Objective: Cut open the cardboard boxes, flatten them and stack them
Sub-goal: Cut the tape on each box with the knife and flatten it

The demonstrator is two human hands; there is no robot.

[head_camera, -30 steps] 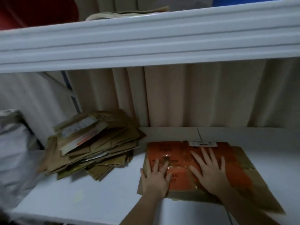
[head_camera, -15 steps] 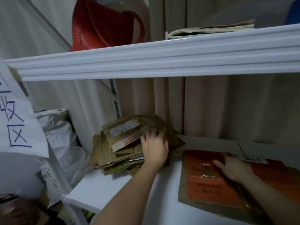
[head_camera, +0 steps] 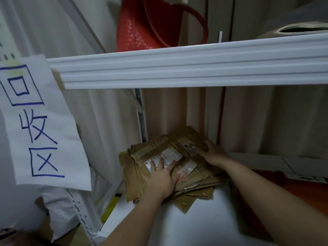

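Note:
A pile of flattened brown cardboard boxes (head_camera: 193, 178) lies at the left end of the white shelf board (head_camera: 177, 224), with white shipping labels on top. My left hand (head_camera: 162, 176) presses flat on the top sheet, fingers spread over a label. My right hand (head_camera: 213, 155) rests against the pile's far right edge, fingers laid over the cardboard. To the right, partly hidden behind my right forearm, lies a flattened orange box (head_camera: 301, 194) with a white label.
The upper shelf's white front rail (head_camera: 177, 68) crosses the view above my hands; a red bag (head_camera: 150, 23) stands on it. A paper sign (head_camera: 35, 121) with blue characters hangs at left. A white plastic sack (head_camera: 58, 201) sits lower left. Beige curtain hangs behind.
My right hand left the orange box and came over to the pile's right edge. My left hand slid forward onto the top label. The view swung further left.

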